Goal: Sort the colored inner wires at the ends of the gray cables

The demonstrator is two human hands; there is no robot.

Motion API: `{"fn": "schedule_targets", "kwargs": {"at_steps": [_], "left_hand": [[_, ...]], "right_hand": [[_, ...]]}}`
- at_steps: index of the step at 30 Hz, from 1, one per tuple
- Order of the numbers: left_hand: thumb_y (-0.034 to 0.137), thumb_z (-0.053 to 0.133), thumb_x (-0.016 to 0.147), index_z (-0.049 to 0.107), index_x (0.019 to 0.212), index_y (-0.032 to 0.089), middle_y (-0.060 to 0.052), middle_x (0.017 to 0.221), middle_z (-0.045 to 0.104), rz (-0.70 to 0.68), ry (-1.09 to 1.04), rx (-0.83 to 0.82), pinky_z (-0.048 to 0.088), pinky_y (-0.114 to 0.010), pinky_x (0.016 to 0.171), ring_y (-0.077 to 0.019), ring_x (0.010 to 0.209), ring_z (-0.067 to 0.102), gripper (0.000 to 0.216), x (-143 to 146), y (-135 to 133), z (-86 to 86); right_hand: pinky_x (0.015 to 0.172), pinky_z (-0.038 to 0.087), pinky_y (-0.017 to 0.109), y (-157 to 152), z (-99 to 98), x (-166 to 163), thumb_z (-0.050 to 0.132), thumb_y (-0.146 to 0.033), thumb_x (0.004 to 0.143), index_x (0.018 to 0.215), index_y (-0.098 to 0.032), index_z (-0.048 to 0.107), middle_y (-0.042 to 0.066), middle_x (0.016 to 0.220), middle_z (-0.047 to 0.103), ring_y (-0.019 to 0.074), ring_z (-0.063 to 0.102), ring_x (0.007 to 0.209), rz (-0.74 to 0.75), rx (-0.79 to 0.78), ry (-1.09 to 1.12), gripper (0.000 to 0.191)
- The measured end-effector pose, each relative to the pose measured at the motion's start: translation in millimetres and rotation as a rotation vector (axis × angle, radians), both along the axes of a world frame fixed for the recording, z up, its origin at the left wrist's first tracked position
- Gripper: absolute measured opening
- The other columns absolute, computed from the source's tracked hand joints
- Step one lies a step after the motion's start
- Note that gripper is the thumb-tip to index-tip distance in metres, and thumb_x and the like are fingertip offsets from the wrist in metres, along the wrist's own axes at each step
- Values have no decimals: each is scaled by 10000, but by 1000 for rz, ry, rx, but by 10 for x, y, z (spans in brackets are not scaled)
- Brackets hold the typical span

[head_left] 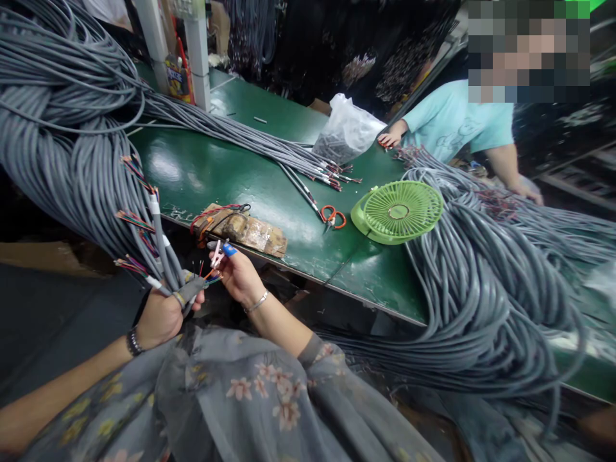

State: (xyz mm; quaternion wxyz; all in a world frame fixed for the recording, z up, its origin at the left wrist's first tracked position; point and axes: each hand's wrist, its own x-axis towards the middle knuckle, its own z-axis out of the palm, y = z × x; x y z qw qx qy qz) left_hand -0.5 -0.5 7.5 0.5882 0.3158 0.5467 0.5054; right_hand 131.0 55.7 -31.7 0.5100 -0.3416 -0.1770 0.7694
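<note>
My left hand (162, 316), a dark bracelet at its wrist, is closed around a grey cable (191, 290) whose stripped end shows thin coloured wires. Just to the right, my right hand (243, 277) pinches a small pale pink clip-like piece (217, 255) close to those wires. Blue tape (230, 249) wraps one of its fingertips. Beside my left hand, more grey cable ends (154, 215) with white bands and fanned-out coloured wires hang from a large bundle (91, 173). Whether the pink piece touches a wire I cannot tell.
On the green table (231, 173) lie a taped wooden block (250, 232), orange-handled scissors (332, 219), a green fan (399, 213), a plastic bag (346, 128) and banded cables (250, 138). Across it, a person (462, 122) in a light blue shirt stands behind another large cable bundle (481, 301).
</note>
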Motion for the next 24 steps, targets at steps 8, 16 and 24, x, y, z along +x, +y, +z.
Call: {"fn": "schedule_targets", "kwargs": {"at_steps": [8,16,24], "left_hand": [[309,844,451,675,538,187,21,458,646,43,4,6,457,-176,386,-101,425,570,226,83,30,7],[340,840,459,661,510,191,25,438,621,55,7,1,448,-174,377,-97,416,551,238,137,70,29],[409,884,449,645,503,188,24,439,616,31,58,3,444,-187,386,-101,418,542,330,148,72,8]], "right_hand": [[585,499,251,46,-111,-33,637,-605,925,841,-164,711,53,779,721,139,605,643,63,17,35,455],[610,515,258,84,-142,-107,744,-564,860,763,-160,695,25,700,704,131,585,605,14,-77,149,418],[622,514,263,77,-106,-138,752,-579,846,767,-172,689,15,692,703,132,577,591,-12,-81,119,420]]}}
